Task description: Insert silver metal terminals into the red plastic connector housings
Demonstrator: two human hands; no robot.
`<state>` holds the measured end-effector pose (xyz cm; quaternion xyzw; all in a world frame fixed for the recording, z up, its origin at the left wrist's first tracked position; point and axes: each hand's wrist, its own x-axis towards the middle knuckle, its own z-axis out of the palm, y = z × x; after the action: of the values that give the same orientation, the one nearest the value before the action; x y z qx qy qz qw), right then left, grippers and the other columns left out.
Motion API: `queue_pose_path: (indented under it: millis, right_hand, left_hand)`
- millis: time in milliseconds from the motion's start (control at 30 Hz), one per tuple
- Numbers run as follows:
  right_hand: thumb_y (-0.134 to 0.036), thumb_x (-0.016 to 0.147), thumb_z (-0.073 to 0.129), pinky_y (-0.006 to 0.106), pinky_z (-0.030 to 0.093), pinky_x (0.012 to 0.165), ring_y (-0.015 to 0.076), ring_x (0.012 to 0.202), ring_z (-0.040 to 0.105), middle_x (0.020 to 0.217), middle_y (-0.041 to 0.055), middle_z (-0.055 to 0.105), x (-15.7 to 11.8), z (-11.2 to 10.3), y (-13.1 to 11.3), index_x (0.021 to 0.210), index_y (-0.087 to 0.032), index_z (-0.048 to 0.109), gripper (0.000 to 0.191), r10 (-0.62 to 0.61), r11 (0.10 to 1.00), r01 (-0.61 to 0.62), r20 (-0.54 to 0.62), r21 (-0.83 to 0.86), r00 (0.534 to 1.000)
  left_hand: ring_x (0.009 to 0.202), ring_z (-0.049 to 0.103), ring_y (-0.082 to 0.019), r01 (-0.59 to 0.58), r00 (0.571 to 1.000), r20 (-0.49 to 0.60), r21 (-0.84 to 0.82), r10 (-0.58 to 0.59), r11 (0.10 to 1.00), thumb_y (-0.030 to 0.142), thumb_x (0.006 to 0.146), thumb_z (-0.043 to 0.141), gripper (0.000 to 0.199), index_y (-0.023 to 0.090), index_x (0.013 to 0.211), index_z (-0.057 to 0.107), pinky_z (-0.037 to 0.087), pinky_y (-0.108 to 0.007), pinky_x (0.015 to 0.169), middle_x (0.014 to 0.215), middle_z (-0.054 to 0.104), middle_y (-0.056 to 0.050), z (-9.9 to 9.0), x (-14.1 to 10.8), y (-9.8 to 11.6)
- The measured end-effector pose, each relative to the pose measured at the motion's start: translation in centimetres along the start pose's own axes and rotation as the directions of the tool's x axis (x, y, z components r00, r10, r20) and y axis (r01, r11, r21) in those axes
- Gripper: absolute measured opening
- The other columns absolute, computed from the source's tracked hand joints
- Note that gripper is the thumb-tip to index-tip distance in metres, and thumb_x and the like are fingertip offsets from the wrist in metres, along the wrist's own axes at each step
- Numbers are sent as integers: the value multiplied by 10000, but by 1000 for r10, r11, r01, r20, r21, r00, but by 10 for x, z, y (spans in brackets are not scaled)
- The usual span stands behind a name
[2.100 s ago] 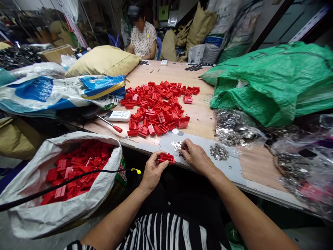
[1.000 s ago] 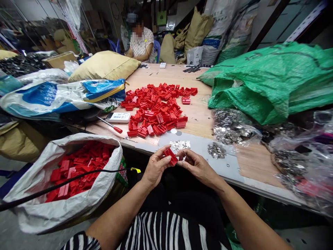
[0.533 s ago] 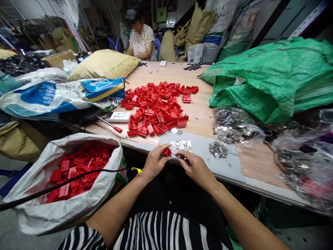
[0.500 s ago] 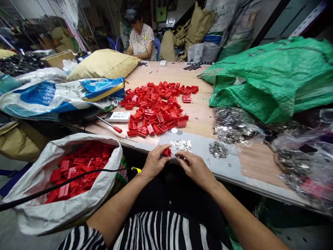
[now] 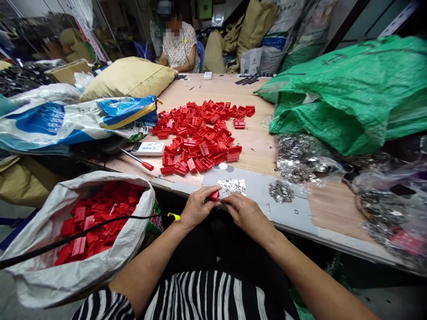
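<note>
- We have one red piece [image 5: 215, 195] in the left hand [image 5: 196, 208], gripped between thumb and fingers with one end showing towards the right hand; we judge this grip leaves that end exposed.
- Our right hand [image 5: 248, 216] has thumb and fingertips pinched on a thin sliver [image 5: 220, 201] right at the piece; it is too small for us to identify.
- We probably keep the hands nearly together so the left steadies while the right makes fine movements.
- Bright metal parts [image 5: 233, 185] lie spread on a grey sheet [image 5: 302, 216] just beyond our fingertips, likely for a short reach; a darker metal heap [image 5: 281, 191] sits beyond and right of the right hand.
- The red pile [image 5: 200, 149] lies farther beyond both hands, while a white sack [image 5: 26, 271] gapes left of the left hand, seemingly for easy access.
- Our forearms converge from either side, backs of the hands upward, at the table's near edge.
</note>
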<state>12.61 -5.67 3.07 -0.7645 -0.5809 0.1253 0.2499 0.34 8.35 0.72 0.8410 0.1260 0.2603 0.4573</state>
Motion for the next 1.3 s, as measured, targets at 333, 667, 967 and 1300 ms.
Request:
queue_pose_path:
  millis: [333, 667, 967, 1300]
  right_hand:
    - [-89, 922, 448, 270, 469, 716, 191, 819, 633, 946, 77, 621, 11, 2, -35, 983, -166, 626, 204, 234, 934, -216, 31, -286, 972]
    - [-172, 942, 394, 321, 455, 851, 196, 969, 575, 1040, 81, 577, -11, -4, -13, 1109, -197, 542, 225, 26, 993, -9, -137, 119, 990]
    - [-318, 984, 326, 277, 424, 687, 145, 631, 541, 651, -40, 557, -32, -24, -22, 1343, -224, 408, 380, 35, 919, -52, 49, 392, 998]
    - [-374, 979, 385, 260, 406, 635, 145, 610, 530, 645, -28, 545, -38, -35, -43, 1324, -213, 467, 390, -6, 926, -16, 59, 376, 998]
  left_hand:
    - [1011, 652, -180, -16, 999, -28, 26, 17, 1000, 85, 792, 612, 396, 232, 1160, 623, 519, -333, 927, 1116, 694, -49, 5, -2, -3]
    - [864, 634, -160, 24, 992, -124, 24, -21, 999, 125, 750, 684, 307, 202, 1040, 618, 493, -291, 825, 960, 685, -31, 4, -16, 15]
    - [819, 625, -127, 233, 933, -57, -657, -355, 717, 225, 752, 713, 295, 207, 1023, 596, 466, -261, 814, 896, 665, -2, -1, -26, 48]
    - [780, 702, -175, 367, 791, 352, -927, -501, -73, 167, 811, 651, 86, 110, 857, 607, 512, -347, 877, 835, 714, -60, -3, -36, 73]
